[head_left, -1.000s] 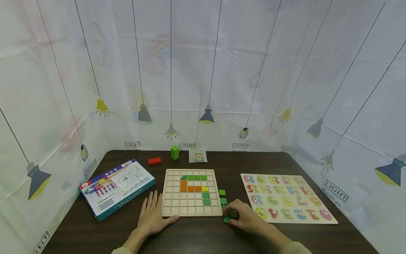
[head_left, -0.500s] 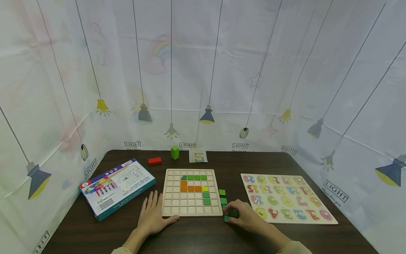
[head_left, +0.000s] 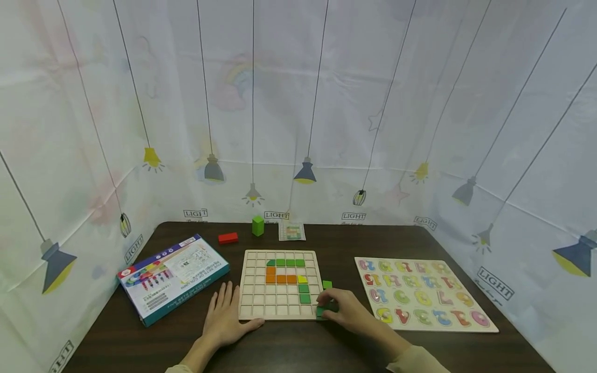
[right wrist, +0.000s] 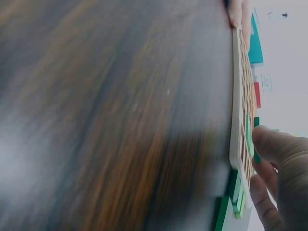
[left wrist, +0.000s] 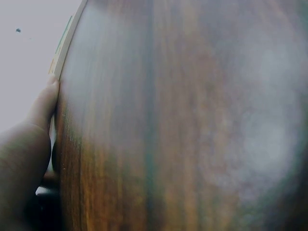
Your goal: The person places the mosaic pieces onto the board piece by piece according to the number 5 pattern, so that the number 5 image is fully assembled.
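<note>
By the near-right corner of the grid board (head_left: 269,299), the right hand (head_left: 346,311) pinched a green tile (right wrist: 256,121) between thumb and fingers, its long axis roughly along the board's near edge; the left hand (head_left: 223,322) lay straight-fingered at its left edge.

The person wears a pale cream-beige fabric sleeve (head_left: 416,360) on the right arm (head_left: 388,339), plain and softly creased. A matching pale sleeve end (head_left: 179,369) shows on the left arm (head_left: 197,353). Below both cuffs, the arms are bare.
</note>
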Available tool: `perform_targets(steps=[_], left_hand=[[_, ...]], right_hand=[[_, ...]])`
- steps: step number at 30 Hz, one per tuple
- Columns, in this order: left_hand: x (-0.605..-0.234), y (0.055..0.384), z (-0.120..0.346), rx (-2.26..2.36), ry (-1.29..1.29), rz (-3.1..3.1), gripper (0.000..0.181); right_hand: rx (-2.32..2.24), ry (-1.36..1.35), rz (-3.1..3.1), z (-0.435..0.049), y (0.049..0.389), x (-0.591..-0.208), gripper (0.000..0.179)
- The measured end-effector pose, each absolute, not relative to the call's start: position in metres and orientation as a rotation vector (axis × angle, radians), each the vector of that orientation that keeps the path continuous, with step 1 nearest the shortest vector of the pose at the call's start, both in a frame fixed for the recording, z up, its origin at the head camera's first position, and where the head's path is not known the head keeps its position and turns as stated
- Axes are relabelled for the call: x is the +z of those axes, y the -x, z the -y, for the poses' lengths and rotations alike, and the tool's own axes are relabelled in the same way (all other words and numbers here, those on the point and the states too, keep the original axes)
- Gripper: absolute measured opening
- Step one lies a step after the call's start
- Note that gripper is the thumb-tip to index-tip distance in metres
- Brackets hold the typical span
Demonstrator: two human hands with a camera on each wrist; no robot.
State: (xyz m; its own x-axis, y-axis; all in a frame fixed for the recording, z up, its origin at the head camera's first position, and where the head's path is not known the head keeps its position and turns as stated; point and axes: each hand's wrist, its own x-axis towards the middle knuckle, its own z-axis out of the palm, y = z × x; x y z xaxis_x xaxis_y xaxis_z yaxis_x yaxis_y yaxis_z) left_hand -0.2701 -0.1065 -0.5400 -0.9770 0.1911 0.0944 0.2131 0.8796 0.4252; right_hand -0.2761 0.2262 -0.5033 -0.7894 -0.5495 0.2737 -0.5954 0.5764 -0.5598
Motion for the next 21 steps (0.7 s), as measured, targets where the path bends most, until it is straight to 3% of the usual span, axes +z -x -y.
perform_targets(steps=[21], left_hand=[[-0.542,0.271,0.108,-0.677,0.33,2.997,0.117]], right_hand=[[0.992,-1.035,2.724,-0.19,0.29,-0.51,0.022]])
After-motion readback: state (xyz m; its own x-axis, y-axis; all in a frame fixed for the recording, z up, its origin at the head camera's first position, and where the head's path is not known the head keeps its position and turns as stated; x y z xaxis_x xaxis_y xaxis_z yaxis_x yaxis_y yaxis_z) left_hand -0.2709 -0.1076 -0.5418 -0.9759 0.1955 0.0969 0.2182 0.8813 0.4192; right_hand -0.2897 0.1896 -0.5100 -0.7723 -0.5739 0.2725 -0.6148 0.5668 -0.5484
